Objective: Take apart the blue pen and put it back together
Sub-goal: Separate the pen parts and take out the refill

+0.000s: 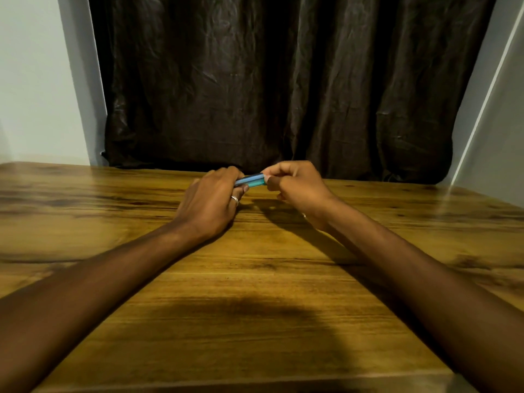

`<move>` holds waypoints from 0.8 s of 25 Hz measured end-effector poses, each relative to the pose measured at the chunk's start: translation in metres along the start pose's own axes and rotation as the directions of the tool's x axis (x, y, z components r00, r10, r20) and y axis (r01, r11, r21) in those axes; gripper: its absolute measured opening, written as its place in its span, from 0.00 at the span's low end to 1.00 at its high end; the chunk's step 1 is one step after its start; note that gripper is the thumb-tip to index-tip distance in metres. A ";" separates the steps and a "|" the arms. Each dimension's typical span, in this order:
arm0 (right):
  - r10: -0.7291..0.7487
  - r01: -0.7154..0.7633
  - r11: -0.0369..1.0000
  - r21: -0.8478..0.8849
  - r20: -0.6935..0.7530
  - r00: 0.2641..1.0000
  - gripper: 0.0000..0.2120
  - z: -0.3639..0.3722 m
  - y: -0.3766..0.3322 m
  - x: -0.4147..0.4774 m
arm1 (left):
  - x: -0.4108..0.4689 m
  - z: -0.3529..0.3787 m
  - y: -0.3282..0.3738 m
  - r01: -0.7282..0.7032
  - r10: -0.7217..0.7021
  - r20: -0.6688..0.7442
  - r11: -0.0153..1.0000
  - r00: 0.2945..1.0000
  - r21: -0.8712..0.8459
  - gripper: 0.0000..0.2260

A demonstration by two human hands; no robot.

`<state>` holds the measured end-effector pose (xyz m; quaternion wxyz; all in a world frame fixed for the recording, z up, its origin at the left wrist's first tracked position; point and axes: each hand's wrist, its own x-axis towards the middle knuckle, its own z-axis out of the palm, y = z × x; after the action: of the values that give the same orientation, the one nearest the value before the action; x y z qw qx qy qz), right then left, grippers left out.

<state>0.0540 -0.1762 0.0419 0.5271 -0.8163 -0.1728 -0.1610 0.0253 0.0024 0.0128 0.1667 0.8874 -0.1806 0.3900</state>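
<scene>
I hold the pen (250,180) just above the table (255,279), near its far edge. My left hand (211,201) and right hand (297,188) each pinch one end. No loose parts show; whether I'm dismantling or reassembling, I cannot tell.

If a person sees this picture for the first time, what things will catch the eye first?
First, the two hands meeting at the far middle of the wooden table: the left hand and the right hand each grip one end of the blue pen, held just above the wood. Behind them, a dark wrinkled curtain fills the background.
</scene>
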 end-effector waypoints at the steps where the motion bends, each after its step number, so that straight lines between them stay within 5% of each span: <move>1: 0.009 -0.009 1.000 0.028 -0.001 1.000 0.07 -0.001 0.000 0.000 | -0.001 0.001 0.000 -0.009 0.009 -0.002 1.000 1.000 -0.004 0.07; 12: -0.040 0.039 0.999 0.032 0.042 0.998 0.11 -0.003 0.018 0.004 | 0.001 0.004 -0.005 0.180 -0.171 0.056 0.941 0.984 -0.286 0.08; 20: -0.085 0.085 0.996 0.010 0.031 0.996 0.09 -0.007 0.016 0.004 | 0.000 0.003 -0.002 0.185 -0.177 0.052 0.936 0.983 -0.300 0.07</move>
<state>0.0646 -0.1883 0.0336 0.5205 -0.8083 -0.2166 -0.1696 0.0280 0.0029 0.0103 0.3341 0.8686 -0.1580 0.3301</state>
